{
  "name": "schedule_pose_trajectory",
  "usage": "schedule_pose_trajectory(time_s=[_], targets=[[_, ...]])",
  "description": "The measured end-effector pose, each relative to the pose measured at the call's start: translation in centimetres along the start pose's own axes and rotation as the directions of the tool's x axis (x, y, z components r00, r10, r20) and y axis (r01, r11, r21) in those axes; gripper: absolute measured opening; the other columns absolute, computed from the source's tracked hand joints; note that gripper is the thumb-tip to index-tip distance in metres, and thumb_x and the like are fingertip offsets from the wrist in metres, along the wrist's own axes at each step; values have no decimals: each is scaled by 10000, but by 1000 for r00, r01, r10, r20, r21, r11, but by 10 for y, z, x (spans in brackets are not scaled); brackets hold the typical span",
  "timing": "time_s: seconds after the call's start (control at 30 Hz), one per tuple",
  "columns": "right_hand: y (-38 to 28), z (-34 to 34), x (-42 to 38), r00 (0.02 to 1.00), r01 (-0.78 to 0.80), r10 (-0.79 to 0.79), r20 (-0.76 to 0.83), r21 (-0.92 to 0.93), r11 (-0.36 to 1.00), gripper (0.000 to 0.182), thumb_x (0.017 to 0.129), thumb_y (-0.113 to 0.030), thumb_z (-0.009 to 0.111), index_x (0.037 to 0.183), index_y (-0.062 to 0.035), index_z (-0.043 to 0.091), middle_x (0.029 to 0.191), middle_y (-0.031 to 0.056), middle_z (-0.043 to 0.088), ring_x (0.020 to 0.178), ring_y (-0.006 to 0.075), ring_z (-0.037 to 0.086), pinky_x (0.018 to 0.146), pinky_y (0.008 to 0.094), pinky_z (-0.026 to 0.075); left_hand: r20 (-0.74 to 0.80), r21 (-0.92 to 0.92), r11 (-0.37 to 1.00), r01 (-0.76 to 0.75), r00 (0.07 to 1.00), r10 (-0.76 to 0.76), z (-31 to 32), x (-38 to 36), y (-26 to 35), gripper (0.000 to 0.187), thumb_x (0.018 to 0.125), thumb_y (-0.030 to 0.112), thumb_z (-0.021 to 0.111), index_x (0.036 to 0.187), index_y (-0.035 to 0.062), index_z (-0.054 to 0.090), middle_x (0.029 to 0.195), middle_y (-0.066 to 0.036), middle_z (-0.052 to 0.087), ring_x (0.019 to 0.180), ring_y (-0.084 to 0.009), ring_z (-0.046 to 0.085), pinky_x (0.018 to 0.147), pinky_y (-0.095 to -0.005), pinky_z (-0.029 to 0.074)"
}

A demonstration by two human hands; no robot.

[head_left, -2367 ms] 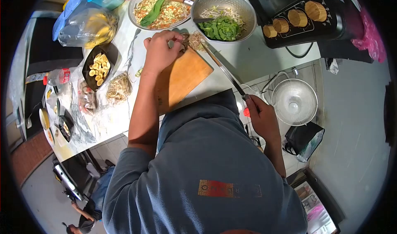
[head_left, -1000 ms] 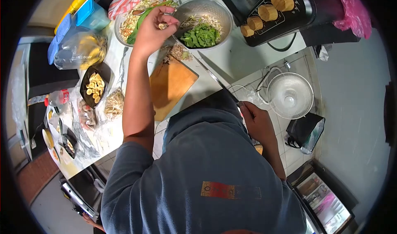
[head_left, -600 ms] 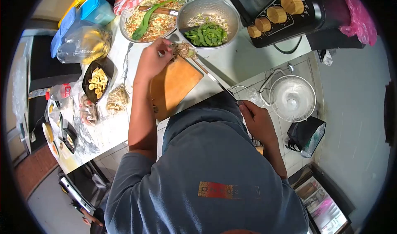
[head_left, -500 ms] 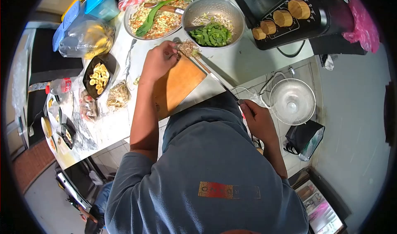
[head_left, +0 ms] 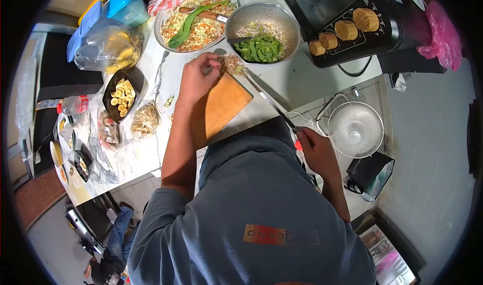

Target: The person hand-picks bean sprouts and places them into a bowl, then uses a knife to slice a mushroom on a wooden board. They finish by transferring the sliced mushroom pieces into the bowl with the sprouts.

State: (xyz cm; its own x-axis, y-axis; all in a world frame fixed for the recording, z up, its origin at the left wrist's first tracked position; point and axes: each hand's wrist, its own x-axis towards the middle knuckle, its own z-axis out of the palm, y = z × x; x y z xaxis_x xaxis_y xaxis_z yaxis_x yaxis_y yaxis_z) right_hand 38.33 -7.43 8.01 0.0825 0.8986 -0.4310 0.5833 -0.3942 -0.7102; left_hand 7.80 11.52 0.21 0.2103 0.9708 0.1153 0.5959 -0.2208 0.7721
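My left hand (head_left: 201,76) is over the upper left part of an orange cutting board (head_left: 225,106), its fingers bent together at a small heap of brownish scraps (head_left: 231,65); what they pinch is too small to name. My right hand (head_left: 316,149) is closed round the dark handle of a long knife (head_left: 270,99). The blade points up and left, its tip by the scraps. Just beyond lies a metal bowl (head_left: 294,25) with bean sprouts and chopped green leaves (head_left: 261,48). Left of it is a round tray (head_left: 159,30) of chopped vegetables with an egg, a long green leaf and a wooden-handled utensil.
A black appliance (head_left: 377,43) with wooden knobs stands at the upper right. On the left are a dark dish (head_left: 108,91) of sliced pieces, bagged food (head_left: 146,119) and plastic containers (head_left: 121,8). A wire strainer (head_left: 355,129) is right of the table. Someone's legs (head_left: 118,234) show lower left.
The view has shifted slightly. My left hand stays by the scraps, its fingers a little changed. The knife tip remains near them, and my right hand still holds the handle.
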Motion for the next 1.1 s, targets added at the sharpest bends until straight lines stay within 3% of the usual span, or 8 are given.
schedule_pose_trajectory(time_s=[0.07,0.1,0.27,0.33,0.4,0.53,0.87,1.1], targets=[[3,-2,-3,1000,5,-5,8,-7,1000,314,1000,-304,587,1141,-42,691,745,162,684,687,294,685,644,386,497,-54,-212,974,77,994,-90,0,5,-2,315,827,3,692,1141,9,672,903,-78,729,828,-149,680,734,-297,539],[4,-3,-2,1000,17,-17,18,-18,1000,313,998,-302,591,1142,-43,691,763,166,692,701,298,689,652,386,502,-30,-224,973,59,997,-67,-5,10,6,315,882,-9,676,1195,6,644,974,-32,718,899,-120,659,842,-281,505],[2,-12,-10,999,-52,52,-2,-5,999,319,994,-318,595,1156,-62,696,809,172,702,726,307,696,664,375,512,-31,-237,971,26,999,-34,-5,52,52,311,896,10,684,1202,7,629,966,-30,720,914,-99,650,858,-248,484],[2,-17,-14,999,-34,34,-9,-5,999,325,1000,-330,587,1167,-74,696,815,170,703,741,305,703,671,377,517,-61,-324,942,-89,995,73,6,73,59,296,913,25,676,1205,6,628,977,-32,727,930,-102,659,852,-261,488],[1,-21,-17,995,-103,103,1,-4,995,329,1004,-337,581,1168,-77,695,837,173,710,753,310,705,682,387,523,-61,-310,943,-120,992,107,13,90,69,288,927,40,668,1212,5,636,1019,-47,740,956,-108,665,836,-261,493],[9,-28,-17,999,-24,23,-25,-20,1000,335,1005,-348,575,1164,-77,691,829,179,706,760,338,699,680,401,524,-29,-70,984,-166,986,164,13,106,77,291,927,47,668,1214,-3,654,1100,-74,746,985,-123,673,844,-251,502],[4,-49,24,986,65,-51,157,-81,995,326,1007,-345,559,1139,-74,680,806,170,690,745,349,682,684,426,503,-127,-141,982,129,981,-147,-26,58,49,257,949,116,700,1187,23,677,1041,-25,704,906,-91,619,789,-243,503],[-20,-50,72,906,253,-198,374,-104,962,262,1003,-277,562,1087,-52,669,746,186,639,664,332,630,634,374,470,-411,-87,962,258,870,-271,-61,-20,38,230,934,165,720,1109,16,709,937,-26,729,845,-98,627,721,-266,489]])
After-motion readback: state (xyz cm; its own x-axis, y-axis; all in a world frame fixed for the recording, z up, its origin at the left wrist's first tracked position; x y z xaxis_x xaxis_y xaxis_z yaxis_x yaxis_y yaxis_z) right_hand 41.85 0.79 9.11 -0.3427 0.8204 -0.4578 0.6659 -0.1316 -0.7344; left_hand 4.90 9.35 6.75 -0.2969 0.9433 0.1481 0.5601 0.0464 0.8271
